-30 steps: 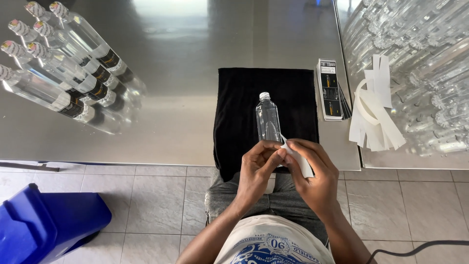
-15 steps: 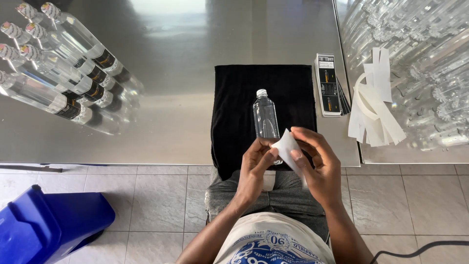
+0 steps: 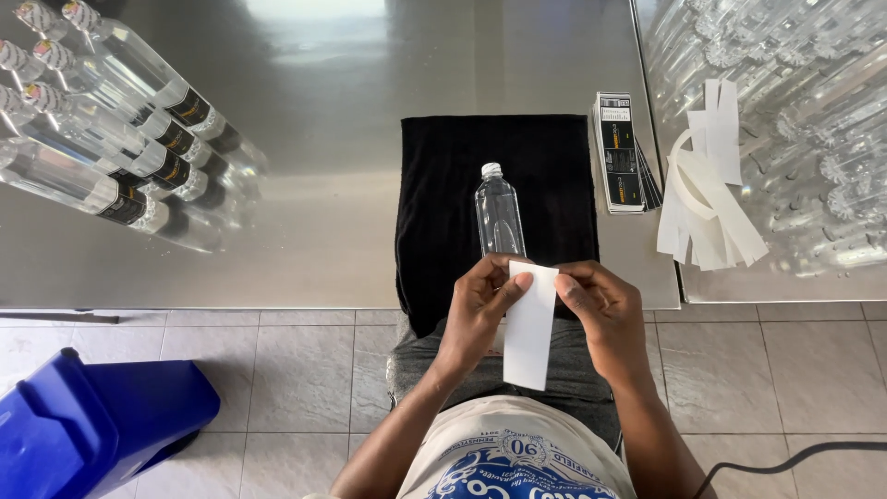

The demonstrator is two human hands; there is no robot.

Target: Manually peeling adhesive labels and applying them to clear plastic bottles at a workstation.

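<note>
At the surface's near edge, both hands are pinching a white label strip [image 3: 530,323], left hand [image 3: 480,310] and right hand [image 3: 601,314] clamped on its top. Its long axis is running toward the person; the clear bottle [image 3: 499,214] is lying just beyond the fingers.

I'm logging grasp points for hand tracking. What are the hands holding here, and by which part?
Both hands pinch a white paper strip at its upper end: the left hand at its left edge, the right hand at its right. The rest hangs free.

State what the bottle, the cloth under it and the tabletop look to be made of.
Bottle: clear, glossy, probably plastic; the cloth shows through it. Cloth: black matte fabric, soft-looking, edge draping over the table. Tabletop: brushed metal, likely stainless steel, with blurred reflections.
</note>
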